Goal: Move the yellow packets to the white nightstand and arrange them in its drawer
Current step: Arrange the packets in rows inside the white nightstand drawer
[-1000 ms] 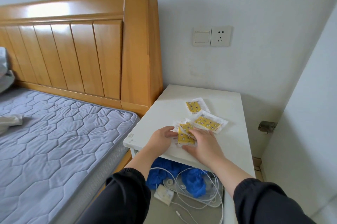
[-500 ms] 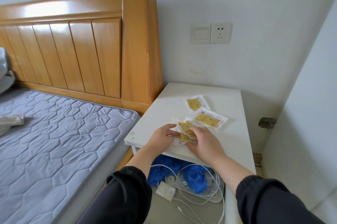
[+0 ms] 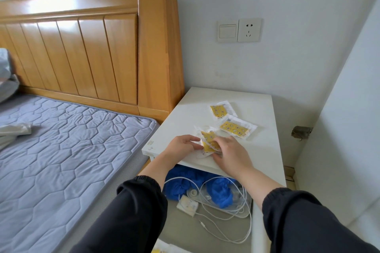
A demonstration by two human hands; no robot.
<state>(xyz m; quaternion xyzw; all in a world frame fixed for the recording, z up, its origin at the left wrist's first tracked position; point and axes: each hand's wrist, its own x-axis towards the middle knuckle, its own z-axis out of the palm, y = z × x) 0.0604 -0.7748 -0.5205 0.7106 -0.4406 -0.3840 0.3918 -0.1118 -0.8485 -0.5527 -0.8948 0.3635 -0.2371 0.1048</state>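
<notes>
Left hand and right hand both pinch the stack of yellow packets at the near edge of the white nightstand top. The second packet and third packet lie just behind. We judge them light, thin and slippery: grip the sealed edges

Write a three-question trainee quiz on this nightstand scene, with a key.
1. True or false: the left hand and right hand both grip the held packets over the nightstand top.
2. What lies in the open drawer? A. blue cloth and white cable B. books C. a lamp
3. Fill in: ___ untouched packets lie beyond the hands.
Key: 1 true; 2 A; 3 two.
</notes>
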